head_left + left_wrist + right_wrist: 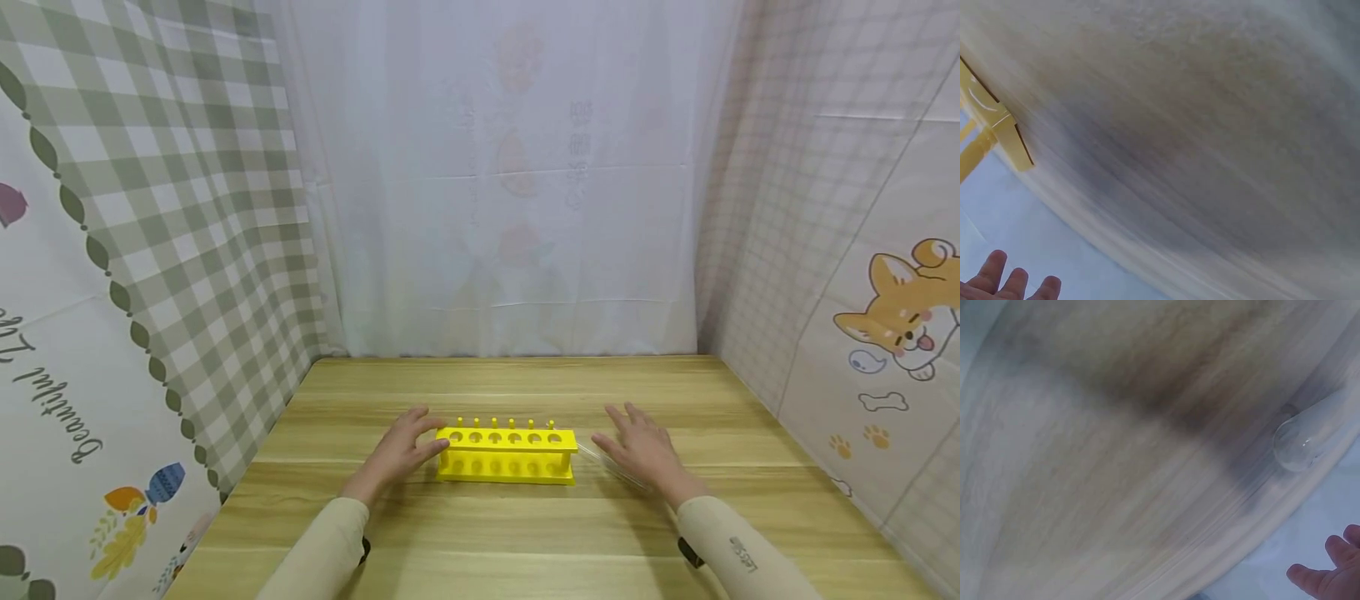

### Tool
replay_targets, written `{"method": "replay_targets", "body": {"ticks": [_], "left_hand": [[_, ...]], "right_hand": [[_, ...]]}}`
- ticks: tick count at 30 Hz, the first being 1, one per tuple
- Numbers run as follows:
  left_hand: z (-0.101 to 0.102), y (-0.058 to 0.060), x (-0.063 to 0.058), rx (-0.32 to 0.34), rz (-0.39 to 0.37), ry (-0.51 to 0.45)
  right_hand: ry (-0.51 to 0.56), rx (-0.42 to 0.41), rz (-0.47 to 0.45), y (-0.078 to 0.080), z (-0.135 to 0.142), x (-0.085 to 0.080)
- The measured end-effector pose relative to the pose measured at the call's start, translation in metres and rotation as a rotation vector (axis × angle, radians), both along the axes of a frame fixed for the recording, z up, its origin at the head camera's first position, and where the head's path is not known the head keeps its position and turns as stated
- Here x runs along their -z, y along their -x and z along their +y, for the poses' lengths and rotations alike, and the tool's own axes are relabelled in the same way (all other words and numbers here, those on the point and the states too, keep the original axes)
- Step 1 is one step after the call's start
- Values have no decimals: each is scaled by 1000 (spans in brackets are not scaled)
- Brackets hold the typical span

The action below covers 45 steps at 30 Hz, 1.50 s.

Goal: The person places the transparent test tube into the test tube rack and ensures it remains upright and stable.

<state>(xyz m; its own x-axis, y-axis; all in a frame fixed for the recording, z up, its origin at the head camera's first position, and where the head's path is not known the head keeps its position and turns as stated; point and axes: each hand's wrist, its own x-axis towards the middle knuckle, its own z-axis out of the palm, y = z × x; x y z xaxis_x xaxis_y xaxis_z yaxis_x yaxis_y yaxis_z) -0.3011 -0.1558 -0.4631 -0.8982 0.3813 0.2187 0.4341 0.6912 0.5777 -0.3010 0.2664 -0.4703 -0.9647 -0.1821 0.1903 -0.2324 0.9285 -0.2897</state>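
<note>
A yellow test tube rack (506,479), with a row of round holes and a row of pegs behind, stands upright on the wooden table. My left hand (397,447) is at its left end, thumb and fingers spread and overlapping the top corner in the head view. In the left wrist view, the rack's end (1013,144) shows above loosely extended fingertips (1013,281). To the right of the rack lies a clear glass test tube (611,465). Over it hovers my right hand (641,450), fingers apart and holding nothing. The right wrist view shows the tube's rounded end (1300,447).
The wooden table (487,542) reaches back to a white cloth (510,250). A green checked cloth (225,192) hangs along the left, and a cloth with a printed cartoon dog (911,308) along the right.
</note>
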Motion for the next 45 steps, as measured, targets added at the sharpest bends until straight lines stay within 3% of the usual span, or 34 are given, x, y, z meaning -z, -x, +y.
{"method": "replay_targets", "body": {"ticks": [21, 45], "left_hand": [[-2, -7, 8, -42, -40, -116], [0, -8, 10, -48, -35, -134]], "right_hand": [[171, -36, -28, 3, -22, -2], [29, -32, -47, -3, -32, 2]]}}
